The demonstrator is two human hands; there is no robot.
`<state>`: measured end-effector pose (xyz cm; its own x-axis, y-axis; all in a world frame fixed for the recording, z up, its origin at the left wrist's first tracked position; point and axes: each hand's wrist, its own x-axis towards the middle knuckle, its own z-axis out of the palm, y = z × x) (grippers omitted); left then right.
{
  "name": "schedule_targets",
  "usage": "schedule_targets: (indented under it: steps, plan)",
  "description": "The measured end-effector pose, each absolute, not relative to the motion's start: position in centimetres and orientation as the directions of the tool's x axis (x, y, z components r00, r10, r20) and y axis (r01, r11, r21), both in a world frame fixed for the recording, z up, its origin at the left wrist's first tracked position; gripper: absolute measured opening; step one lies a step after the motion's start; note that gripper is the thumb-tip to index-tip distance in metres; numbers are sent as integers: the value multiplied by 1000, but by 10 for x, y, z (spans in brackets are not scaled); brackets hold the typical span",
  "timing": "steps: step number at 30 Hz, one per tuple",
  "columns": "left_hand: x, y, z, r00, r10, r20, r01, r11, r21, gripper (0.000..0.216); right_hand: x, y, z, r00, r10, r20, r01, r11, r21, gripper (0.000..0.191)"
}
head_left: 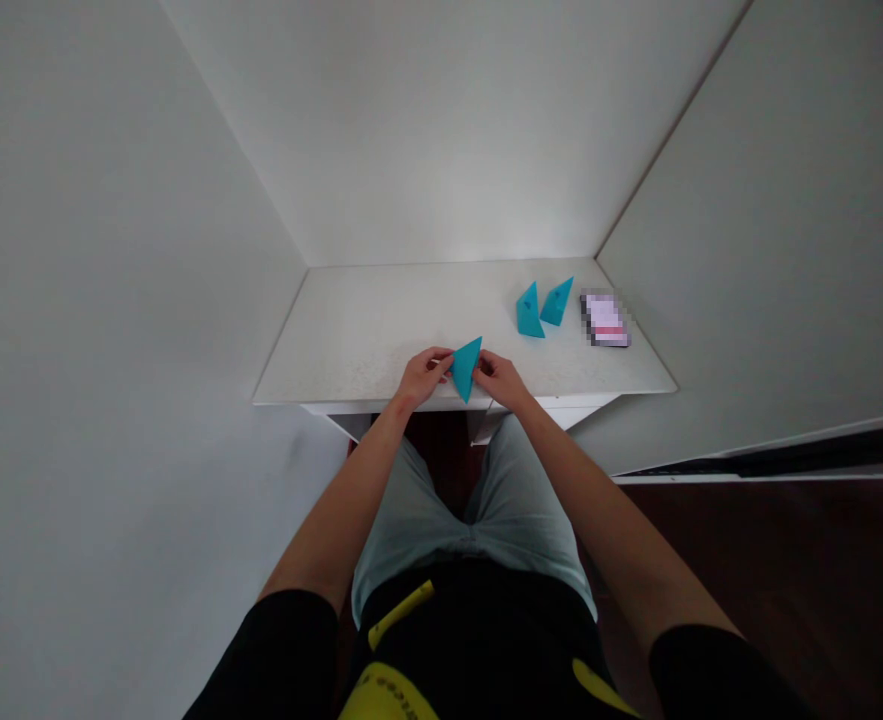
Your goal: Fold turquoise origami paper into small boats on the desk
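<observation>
A folded piece of blue paper, triangular in outline, is held between both hands just above the front edge of a white table. My left hand pinches its left side, and my right hand pinches its right side. Two more folded blue paper shapes stand side by side further back on the right part of the table, out of reach of either hand.
A small blurred card or booklet lies right of the two blue shapes, near the table's right edge. White walls close in on the left, back and right. Dark wooden floor shows at the lower right.
</observation>
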<state>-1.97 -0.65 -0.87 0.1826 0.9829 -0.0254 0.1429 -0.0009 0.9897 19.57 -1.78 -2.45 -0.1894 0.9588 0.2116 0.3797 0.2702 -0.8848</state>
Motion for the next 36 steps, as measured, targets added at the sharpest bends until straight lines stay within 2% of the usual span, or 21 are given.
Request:
schedule_targets:
  steps: [4, 8, 11, 15, 19, 25, 29, 36]
  plan:
    - [-20, -12, -7, 230, 973, 17, 217, -69, 974, 39, 190, -18, -21, -119, 981, 156, 535, 196, -822, 27]
    - [-19, -21, -5, 260, 956, 137, 310, -217, 926, 51, 181, -24, -9, -27, 998, 65, 711, 64, -700, 26]
    - [-18, -26, -4, 273, 944, 183, 336, -272, 902, 58, 174, -28, -2, 22, 999, 37, 765, 7, -644, 29]
    - [-17, -27, -6, 265, 944, 194, 340, -280, 898, 59, 171, -29, 0, 39, 998, 50, 772, 1, -636, 28]
    - [-17, -22, -10, 250, 949, 194, 290, -264, 920, 52, 177, -24, -7, -1, 995, 99, 685, 73, -725, 26]
    - [-19, -15, -16, 196, 970, 147, 160, -179, 971, 42, 190, -13, -26, -92, 986, 140, 293, 161, -942, 37]
    - [-20, -12, -18, 155, 982, 111, 69, -123, 990, 38, 193, -12, -28, -104, 985, 142, 164, 157, -974, 44]
    - [-21, -9, -16, 182, 983, 32, 36, -40, 999, 39, 197, -17, -19, -130, 972, 197, 127, 214, -969, 43]
